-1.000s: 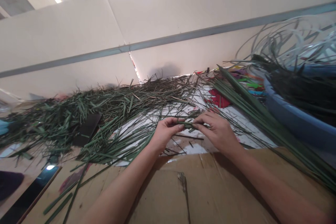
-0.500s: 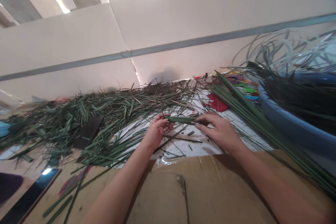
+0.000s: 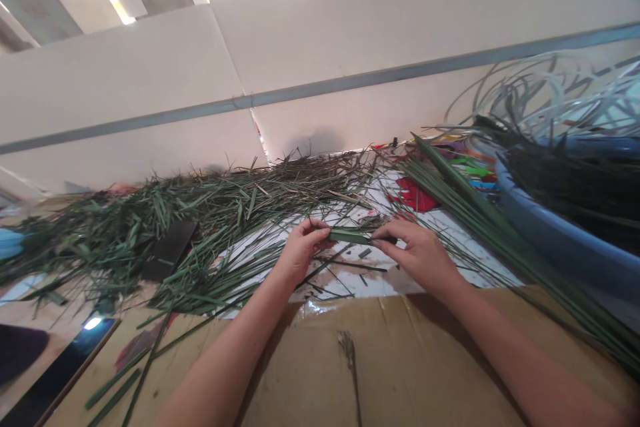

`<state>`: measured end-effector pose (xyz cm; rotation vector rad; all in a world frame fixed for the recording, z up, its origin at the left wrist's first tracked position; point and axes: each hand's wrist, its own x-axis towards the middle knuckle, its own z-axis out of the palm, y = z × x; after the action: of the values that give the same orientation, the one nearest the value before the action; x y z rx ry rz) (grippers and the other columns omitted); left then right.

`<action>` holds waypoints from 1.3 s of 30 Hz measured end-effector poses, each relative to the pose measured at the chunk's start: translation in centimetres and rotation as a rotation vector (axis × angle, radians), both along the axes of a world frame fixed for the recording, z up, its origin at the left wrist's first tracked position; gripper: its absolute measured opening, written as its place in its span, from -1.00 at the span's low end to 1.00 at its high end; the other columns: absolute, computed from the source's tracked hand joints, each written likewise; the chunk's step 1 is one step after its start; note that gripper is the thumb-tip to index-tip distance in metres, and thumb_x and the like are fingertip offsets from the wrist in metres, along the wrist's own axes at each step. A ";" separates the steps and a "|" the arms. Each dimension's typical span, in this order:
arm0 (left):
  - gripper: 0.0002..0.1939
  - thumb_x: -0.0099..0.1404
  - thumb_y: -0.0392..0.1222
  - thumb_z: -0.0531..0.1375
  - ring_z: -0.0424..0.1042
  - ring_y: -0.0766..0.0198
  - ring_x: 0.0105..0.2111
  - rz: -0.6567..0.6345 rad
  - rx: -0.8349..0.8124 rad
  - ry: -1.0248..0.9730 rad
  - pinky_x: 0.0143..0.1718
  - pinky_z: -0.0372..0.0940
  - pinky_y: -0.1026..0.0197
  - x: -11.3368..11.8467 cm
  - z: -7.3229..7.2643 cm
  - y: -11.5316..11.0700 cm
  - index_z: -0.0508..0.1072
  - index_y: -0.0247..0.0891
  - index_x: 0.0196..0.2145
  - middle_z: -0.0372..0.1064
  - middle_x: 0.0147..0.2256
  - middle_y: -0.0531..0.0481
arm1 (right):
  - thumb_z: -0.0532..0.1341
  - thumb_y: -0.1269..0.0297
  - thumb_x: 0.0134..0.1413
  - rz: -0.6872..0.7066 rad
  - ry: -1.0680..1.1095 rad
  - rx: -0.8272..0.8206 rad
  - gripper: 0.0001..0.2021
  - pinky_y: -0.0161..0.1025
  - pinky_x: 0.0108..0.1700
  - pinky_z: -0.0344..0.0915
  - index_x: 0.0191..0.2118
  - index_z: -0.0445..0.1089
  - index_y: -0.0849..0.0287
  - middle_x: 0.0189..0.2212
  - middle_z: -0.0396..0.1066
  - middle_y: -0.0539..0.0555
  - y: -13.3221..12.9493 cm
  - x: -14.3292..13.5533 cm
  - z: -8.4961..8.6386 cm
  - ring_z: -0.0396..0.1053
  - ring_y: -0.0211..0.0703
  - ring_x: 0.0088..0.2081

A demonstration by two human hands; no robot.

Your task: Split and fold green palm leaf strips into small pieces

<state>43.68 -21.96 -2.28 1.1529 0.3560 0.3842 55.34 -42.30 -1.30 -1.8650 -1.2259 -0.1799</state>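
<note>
A short piece of green leaf is stretched level between my two hands over a white sheet strewn with leaf scraps. My left hand pinches its left end, thumb on top. At the right end, the thumb and fingers of my right hand are closed on it. Cut green leaves lie to the left of my left hand, and long green leaves run past the right of my right hand.
Brown cardboard lies nearest me, with a dry stalk on it. A blue basin of dark leaves stands at the right, below pale coiled strips. A dark flat block sits among leaves at the left.
My left fingers, more spread before, have closed with the thumb over the leaf piece. The piece has turned slightly and sits a little lower. My right hand has barely moved.
</note>
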 end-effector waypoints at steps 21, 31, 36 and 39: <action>-0.71 -0.03 -0.20 0.39 0.42 0.35 -0.41 0.184 0.030 -0.043 -0.34 0.39 0.24 -0.1 -0.5 2.7 0.46 -0.28 -0.33 0.40 -0.36 0.04 | 0.21 0.17 0.16 -0.063 0.075 -0.209 -0.83 -0.17 -0.24 0.34 -0.28 0.54 0.04 -0.32 0.59 0.01 -0.5 1.5 -0.4 0.51 -0.04 -0.29; -0.49 0.16 0.16 0.31 0.52 0.23 -0.35 0.120 -0.037 0.005 -0.42 0.41 0.26 -0.6 -0.2 3.6 0.40 -0.28 -0.11 0.47 -0.23 -0.12 | 0.25 -0.03 0.09 -0.105 0.325 -0.090 -0.68 -0.24 -0.40 0.26 -0.30 0.55 0.12 -0.45 0.54 0.04 -0.5 1.8 -1.3 0.40 -0.11 -0.45; -0.48 0.30 0.22 0.16 0.50 0.27 -0.37 0.147 -0.070 0.041 -0.45 0.38 0.30 -0.4 -0.7 4.3 0.44 -0.32 -0.09 0.50 -0.18 -0.21 | 0.27 -0.09 0.04 -0.101 0.482 -0.014 -0.63 -0.27 -0.50 0.21 -0.27 0.55 0.14 -0.43 0.52 0.06 -0.5 1.9 -1.4 0.39 -0.10 -0.43; -0.49 0.33 0.21 0.11 0.48 0.31 -0.39 0.154 -0.062 0.066 -0.45 0.36 0.32 -0.4 -0.9 4.4 0.47 -0.33 -0.10 0.50 -0.20 -0.19 | 0.29 -0.09 0.01 -0.114 0.538 0.041 -0.62 -0.26 -0.48 0.23 -0.27 0.55 0.16 -0.45 0.51 0.08 -0.4 1.8 -1.1 0.40 -0.06 -0.40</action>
<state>43.29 -17.60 -3.19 1.0830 0.5136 0.4676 57.13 -42.73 -2.36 -1.7886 -0.7413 0.2239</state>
